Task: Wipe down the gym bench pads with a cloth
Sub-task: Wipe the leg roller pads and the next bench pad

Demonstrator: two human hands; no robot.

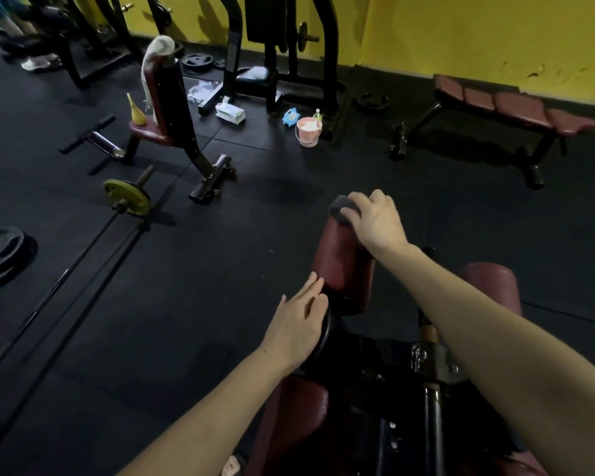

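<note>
1. Black rubber gym floor [220, 269] runs under everything; nearest, a maroon bench [296, 417] with a black frame sits below the camera.
2. Left hand [298, 326] lies flat with straight fingers, resting beside the near end of a maroon roller pad [344, 266]; it holds nothing.
3. Right hand [375, 218] curls over a dark cloth [340, 206], pressing it on the pad's far end; wiping this roller looks under way; next, probably, draw the cloth around and along its length.
4. Farther off stand a pink bucket [309, 131], a flat bench [516, 108] and yellow wall [478, 29].
</note>
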